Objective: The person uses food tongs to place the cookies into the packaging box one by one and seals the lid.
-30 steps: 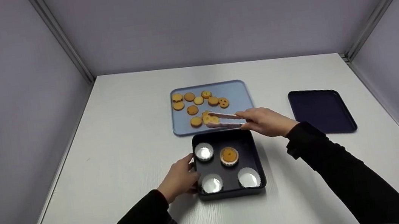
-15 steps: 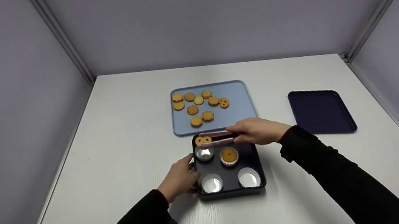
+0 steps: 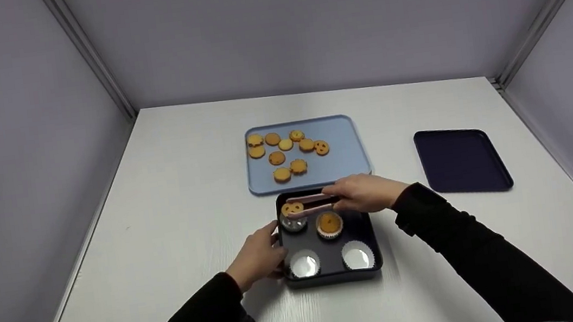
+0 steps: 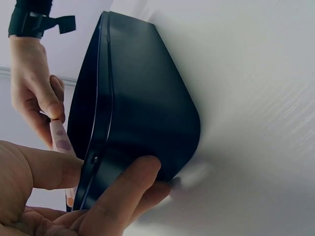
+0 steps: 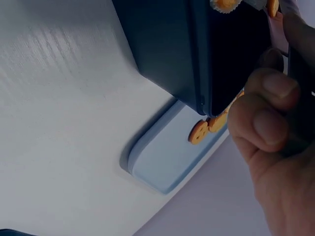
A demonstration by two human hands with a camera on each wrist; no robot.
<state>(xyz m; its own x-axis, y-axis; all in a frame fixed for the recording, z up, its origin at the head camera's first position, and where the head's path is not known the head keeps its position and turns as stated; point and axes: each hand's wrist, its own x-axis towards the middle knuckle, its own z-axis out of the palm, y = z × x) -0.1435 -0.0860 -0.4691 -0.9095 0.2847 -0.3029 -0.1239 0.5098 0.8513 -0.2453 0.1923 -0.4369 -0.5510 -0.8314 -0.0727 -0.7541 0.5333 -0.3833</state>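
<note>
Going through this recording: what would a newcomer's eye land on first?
Probably the dark box near the middle of the white table, where the right hand holds pink tongs with a cookie between their ends, at the far-left pale cup. The left hand grips the box's left side. Just beyond, golden cookies stand out on a light blue tray.

1. Pale pink tongs (image 3: 310, 212), held in the right hand (image 3: 364, 193), point left, their tips either side of a cookie (image 3: 292, 208).
2. The golden, holed cookie is at a silvery cup (image 3: 294, 226); contact is unclear.
3. The dark, deep box (image 3: 334, 279) stands open, its left wall gripped by the left hand (image 3: 257, 256).
</note>
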